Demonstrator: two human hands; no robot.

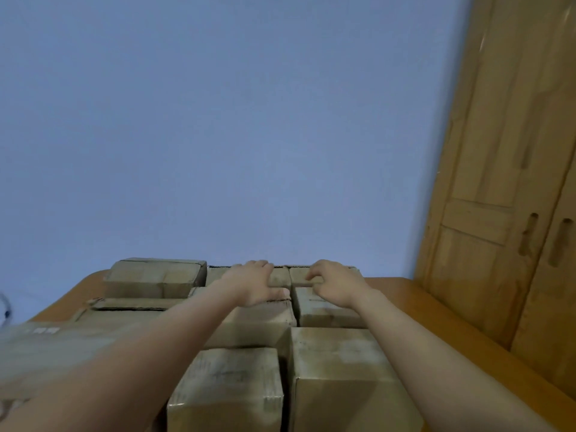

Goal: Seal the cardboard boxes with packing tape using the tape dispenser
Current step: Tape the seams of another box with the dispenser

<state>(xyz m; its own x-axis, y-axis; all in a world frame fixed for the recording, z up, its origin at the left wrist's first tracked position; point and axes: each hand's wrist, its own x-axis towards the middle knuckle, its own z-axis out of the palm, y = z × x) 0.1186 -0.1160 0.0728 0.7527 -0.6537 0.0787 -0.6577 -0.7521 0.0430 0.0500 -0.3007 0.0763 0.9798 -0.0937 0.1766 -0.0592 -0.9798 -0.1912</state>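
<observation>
Both grips sit at the far row of cardboard boxes, lower centre of the frame. Going left to right: a large blurred box (46, 347) fills the lower left, and behind it a closed box (156, 275) stands at the back of the bench (436, 304). Next I see my left hand (254, 285) lying over the far middle box (280, 275), fingers bent over its far top edge and gripping it. Just right of it, my right hand (333, 285) curls its fingers onto the top of the neighbouring far box (330, 271); whether it truly pinches the cardboard I cannot tell. Two nearer boxes (336, 363) stand below the hands. A wooden wardrobe (505, 182) fills the right side, a blue wall (218, 120) the rest.
</observation>
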